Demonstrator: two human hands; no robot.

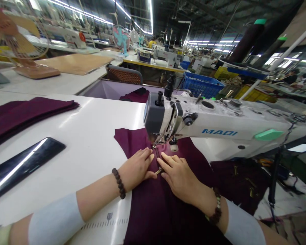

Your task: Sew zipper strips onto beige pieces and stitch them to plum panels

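A dark maroon fabric piece (148,207) lies across the white table and under the presser foot (154,147) of a sewing machine (219,119). My left hand (137,166) rests flat on the fabric left of the foot, fingers stretched forward. To the right, my right hand (178,173) presses on the same fabric with its fingers spread. Between them a narrow dark zipper (157,153) runs toward the foot. A small brass zipper pull (158,171) sits between my two thumbs, close to both.
Folded maroon pieces (28,114) and a glossy black slab (22,166) lie on the left. More dark fabric with brass pulls (250,183) is at the right. Beyond the table stand a blue crate (201,85) and an orange fan (22,44). Thread cones (247,41) rise upper right.
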